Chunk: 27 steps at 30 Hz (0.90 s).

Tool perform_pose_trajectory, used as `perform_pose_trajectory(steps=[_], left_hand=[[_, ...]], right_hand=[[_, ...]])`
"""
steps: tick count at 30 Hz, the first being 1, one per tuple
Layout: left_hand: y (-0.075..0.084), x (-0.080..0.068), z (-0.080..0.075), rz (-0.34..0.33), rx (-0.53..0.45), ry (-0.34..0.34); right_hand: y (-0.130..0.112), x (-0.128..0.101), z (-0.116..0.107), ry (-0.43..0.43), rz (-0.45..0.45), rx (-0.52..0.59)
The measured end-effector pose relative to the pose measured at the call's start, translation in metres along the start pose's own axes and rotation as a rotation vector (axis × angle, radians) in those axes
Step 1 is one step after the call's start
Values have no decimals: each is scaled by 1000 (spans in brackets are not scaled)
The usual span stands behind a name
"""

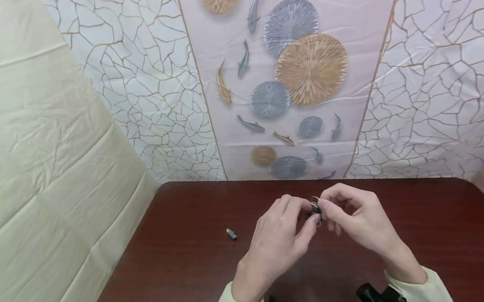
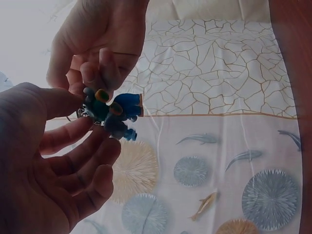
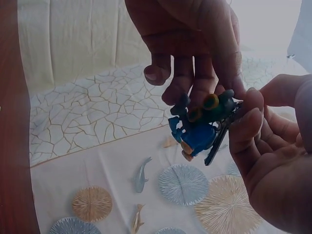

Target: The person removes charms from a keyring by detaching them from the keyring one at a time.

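Above the table, both hands meet at a small key chain with a blue and green figurine (image 3: pixel 200 138) that has orange-yellow rings on it. My left hand (image 1: pixel 274 241) pinches it between thumb and fingers. Next to it, my right hand (image 1: pixel 363 216) pinches the metal ring (image 1: pixel 315 198) end with thumb and forefinger. A flat dark key (image 3: pixel 216 147) hangs beside the figurine in the right wrist view. Short silvery chain links (image 2: pixel 83 112) show by the left thumb in the left wrist view. Fingertips hide part of the ring.
A small grey-blue object with a yellowish end (image 1: pixel 231 234) lies on the dark red-brown table (image 1: pixel 170 267), left of the hands. Patterned cloth (image 1: pixel 159 80) hangs behind the table, and plain cream cloth (image 1: pixel 46 197) hangs along its left side.
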<state>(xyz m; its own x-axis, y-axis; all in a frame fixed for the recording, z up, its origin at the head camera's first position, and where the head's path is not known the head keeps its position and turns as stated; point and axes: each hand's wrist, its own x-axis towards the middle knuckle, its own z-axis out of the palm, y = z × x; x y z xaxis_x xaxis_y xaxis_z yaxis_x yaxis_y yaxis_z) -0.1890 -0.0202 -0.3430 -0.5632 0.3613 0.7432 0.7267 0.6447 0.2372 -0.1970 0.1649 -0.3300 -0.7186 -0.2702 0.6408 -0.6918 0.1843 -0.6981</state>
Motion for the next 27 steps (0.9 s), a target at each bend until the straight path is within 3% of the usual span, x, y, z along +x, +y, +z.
perform_pose_trajectory(steps=[17, 27], left_hand=[[2, 2, 1, -16, 43, 16], [-2, 2, -2, -46, -34, -77]], right_hand=[[5, 0, 2, -40, 17, 5], [4, 0, 3, -3, 33, -41]])
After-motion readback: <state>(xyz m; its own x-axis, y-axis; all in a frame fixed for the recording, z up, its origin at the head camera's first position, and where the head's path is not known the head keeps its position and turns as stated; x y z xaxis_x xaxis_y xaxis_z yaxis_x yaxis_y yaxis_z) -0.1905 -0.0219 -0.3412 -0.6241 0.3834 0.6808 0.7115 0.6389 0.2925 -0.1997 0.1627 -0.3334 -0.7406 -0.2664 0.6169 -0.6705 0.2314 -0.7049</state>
